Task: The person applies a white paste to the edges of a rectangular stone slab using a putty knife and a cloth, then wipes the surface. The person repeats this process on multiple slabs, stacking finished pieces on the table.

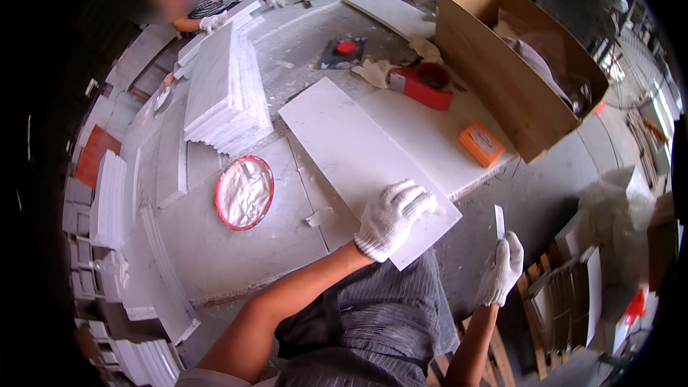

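Observation:
A long white marble slab (344,147) lies across the workbench, its near end over the bench edge. My left hand (393,218), in a white knit glove, presses flat on that near end with fingers spread. My right hand (502,269), also gloved, is off the bench to the right and holds a small thin white strip (499,221) upright between its fingers.
A red-rimmed bowl of white paste (244,192) sits left of the slab. A stack of white tiles (226,93) stands behind it. A big cardboard box (516,64), a red container (424,84) and an orange block (481,143) lie to the right. Another person's gloved hands (213,21) work at the far left.

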The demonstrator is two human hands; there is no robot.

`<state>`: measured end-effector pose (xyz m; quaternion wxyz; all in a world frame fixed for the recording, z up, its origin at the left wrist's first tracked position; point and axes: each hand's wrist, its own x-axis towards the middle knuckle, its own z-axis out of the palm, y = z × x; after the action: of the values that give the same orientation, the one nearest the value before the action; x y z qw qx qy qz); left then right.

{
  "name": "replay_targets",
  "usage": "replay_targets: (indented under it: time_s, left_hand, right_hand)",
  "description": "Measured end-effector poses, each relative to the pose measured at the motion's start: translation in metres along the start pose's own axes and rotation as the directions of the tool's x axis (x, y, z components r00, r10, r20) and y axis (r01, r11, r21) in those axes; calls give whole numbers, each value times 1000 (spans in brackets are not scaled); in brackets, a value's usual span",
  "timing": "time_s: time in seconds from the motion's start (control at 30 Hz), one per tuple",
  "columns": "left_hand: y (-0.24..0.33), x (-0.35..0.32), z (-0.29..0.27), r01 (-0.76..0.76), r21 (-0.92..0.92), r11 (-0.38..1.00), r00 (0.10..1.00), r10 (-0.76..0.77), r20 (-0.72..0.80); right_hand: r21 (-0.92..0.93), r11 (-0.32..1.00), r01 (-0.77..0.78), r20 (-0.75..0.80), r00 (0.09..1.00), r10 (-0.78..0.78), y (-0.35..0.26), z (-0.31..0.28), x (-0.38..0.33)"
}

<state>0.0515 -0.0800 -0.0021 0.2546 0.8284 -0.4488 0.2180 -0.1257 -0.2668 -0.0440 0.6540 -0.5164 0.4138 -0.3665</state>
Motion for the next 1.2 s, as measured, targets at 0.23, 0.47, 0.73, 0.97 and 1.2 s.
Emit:
replay_targets:
  time_s: [0.23, 0.47, 0.73, 0.97, 1.2]
  left_hand:
    - [0, -63, -49, 416, -577, 703, 819, -565, -98]
    - [-40, -155, -125, 701, -492, 516, 472, -853, -223]
    - [-88, -217, -173, 868, -319, 379, 334, -924, -188]
    - [-104, -231, -179, 876, -67, 478, 456, -864, -214]
    - [-94, -231, -181, 891, -57, 451, 419, -863, -283]
  right_hand:
    - [240, 965, -110, 217, 975, 57, -36, 17, -8]
    - [314, 900, -302, 619, 784, 48, -55, 71, -39]
    - [-33, 925, -379, 795, 551, 254, -54, 137, -102]
    - [-212, 902, -377, 814, 443, 376, -46, 148, -121]
    - [-225, 936, -272, 849, 417, 326, -38, 150, -115]
